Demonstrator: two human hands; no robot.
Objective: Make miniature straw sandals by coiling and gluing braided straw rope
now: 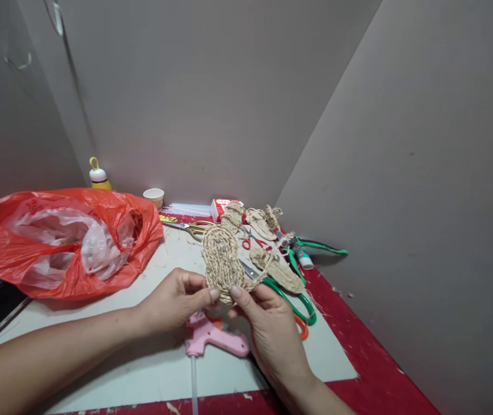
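Between my two hands I hold up a small sole-shaped piece of coiled straw rope (pixel 221 256), rounded at the top and narrower in the middle. My left hand (pixel 180 300) pinches its lower left edge with thumb and fingers. At the lower right edge my right hand (pixel 268 320) grips it, the thumb pressed on its face. Below the hands lies a pink hot glue gun (pixel 218 339) with a clear glue stick (pixel 194 380) in its back. Behind my right hand are green-handled scissors (pixel 300 308) and another woven straw sole (pixel 279 271).
A red plastic bag (pixel 26 265) stands at the left. Farther back are a yellow bottle (pixel 99 176), a paper cup (pixel 154 197), glue sticks (pixel 190 210), gold-handled scissors (pixel 194 229), a red-and-white box (pixel 217 208), red scissors (pixel 257 241) and green-handled pliers (pixel 322 246). Grey walls (pixel 402 173) enclose the table.
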